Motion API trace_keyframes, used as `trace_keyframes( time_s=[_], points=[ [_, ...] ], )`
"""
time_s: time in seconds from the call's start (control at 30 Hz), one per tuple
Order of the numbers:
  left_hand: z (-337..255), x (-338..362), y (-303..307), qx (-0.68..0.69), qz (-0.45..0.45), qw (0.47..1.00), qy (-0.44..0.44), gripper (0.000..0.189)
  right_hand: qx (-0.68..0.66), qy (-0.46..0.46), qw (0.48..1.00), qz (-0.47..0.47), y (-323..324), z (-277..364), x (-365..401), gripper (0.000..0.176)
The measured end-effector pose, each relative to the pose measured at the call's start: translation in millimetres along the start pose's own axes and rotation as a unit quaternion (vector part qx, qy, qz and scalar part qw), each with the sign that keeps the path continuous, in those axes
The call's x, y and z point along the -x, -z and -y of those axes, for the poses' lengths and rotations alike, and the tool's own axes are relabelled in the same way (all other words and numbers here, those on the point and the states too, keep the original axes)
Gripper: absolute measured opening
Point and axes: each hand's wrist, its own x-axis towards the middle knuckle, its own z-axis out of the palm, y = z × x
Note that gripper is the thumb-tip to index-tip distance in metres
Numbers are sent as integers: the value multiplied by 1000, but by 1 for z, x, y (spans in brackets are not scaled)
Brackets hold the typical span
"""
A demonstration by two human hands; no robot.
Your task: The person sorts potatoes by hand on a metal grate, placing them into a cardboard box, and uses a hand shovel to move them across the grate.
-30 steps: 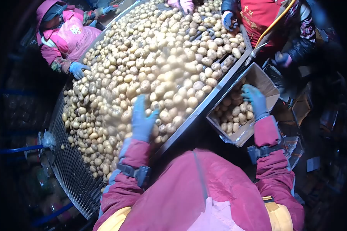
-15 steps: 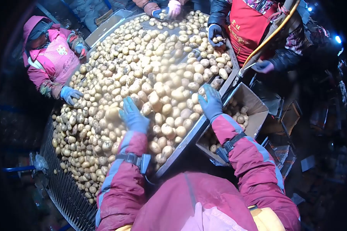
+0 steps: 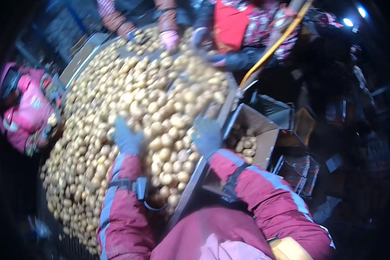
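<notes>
Potatoes [image 3: 164, 125] lie heaped across a large sorting table with a metal rim [image 3: 190, 182]. My left hand [image 3: 129, 138], in a blue-grey glove, rests on the heap with its fingers stretched out, holding nothing that I can see. Close to the rim, my right hand [image 3: 207, 136] in a similar glove touches the potatoes along the right edge. Its fingers point away from me and look apart, though motion blurs them. Between my two hands is a band of potatoes.
Beside my right forearm stands a cardboard box [image 3: 262, 141] partly filled with potatoes. A person in pink [image 3: 30, 108] is at the left. Across the table are a person's pink-gloved hand [image 3: 170, 40] and someone in a red apron [image 3: 230, 26]. A yellow hose [image 3: 275, 45] hangs at the right.
The whole view has shifted. My hands have moved closer together over the potatoes. The person in pink has drawn a hand off the heap, and the person in the red apron now reaches over the table.
</notes>
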Motion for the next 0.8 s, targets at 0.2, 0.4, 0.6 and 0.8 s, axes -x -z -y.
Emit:
trace_keyframes(
  time_s=[0.2,0.4,0.6,0.8],
  points=[
    [24,-81,-31,33,-11,999,-40,91,77,7,997,8,-1,1,8,62],
    [-134,-30,-8,189,41,945,-263,56,46,-19,998,29,14,9,5,58],
    [-175,-15,-96,27,89,930,-355,26,12,-11,1000,22,25,8,4,51],
    [-184,-14,-110,-20,109,936,-334,45,23,-16,997,70,25,5,1,48]
  ],
)
